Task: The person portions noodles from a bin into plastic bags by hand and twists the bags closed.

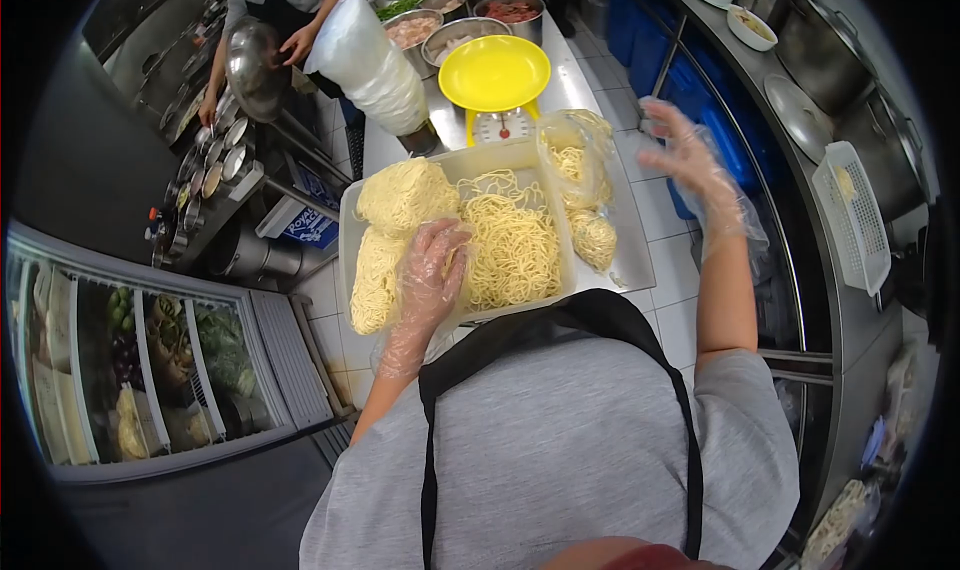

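My left hand (435,270), in a clear plastic glove, lies against noodles inside a white plastic tub (563,235). Its fingers are extended and slightly curved, with nothing visibly gripped. Beside it are two pale yellow noodle blocks (408,194), while loose noodles (512,250) fill the tub's right side. Also gloved, my right hand (695,160) is raised in the air to the right, fingers apart and holding nothing. Between that hand and the tub are a plastic bag of noodles (572,155) and a smaller tied bag of noodles (594,243).
A scale (502,127) with a yellow pan (495,73) stands behind the tub, near a stack of clear plastic bags (368,60). Metal bowls of ingredients (510,10) sit farther back. A person (285,15) works at the left. A glass-topped fridge (170,360) is at lower left.
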The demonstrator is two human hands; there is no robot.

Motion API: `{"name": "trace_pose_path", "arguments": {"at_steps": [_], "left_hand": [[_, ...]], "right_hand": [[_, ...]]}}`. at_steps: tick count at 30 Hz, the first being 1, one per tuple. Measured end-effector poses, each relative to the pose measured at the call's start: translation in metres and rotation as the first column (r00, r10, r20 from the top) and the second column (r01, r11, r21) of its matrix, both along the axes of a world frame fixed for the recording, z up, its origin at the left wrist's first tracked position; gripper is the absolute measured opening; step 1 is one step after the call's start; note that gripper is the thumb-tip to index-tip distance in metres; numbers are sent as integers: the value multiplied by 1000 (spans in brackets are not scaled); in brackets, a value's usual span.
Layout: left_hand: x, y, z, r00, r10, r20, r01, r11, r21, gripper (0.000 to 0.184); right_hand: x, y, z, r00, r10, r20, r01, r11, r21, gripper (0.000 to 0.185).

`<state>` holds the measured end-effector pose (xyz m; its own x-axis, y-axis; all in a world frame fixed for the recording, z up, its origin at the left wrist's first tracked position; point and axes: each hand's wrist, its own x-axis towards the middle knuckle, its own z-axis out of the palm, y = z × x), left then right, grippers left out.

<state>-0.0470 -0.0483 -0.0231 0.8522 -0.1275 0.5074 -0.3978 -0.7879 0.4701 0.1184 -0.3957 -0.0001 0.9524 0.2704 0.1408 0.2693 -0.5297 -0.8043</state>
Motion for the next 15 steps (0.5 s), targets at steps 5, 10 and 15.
{"name": "trace_pose_path", "arguments": {"at_steps": [5,10,15], "left_hand": [[-8,22,-7,999,46,6,-46,999,-17,26],[-9,31,-8,999,31,28,-30,999,-38,26],[0,24,8,999,-31,41,34,997,-64,25]], "right_hand": [[-25,74,-25,947,81,311,-70,996,-47,88],[-13,102,-33,974,-100,201,94,995,43,41],[-2,92,-3,936,1,352,-21,998,54,14]]}}
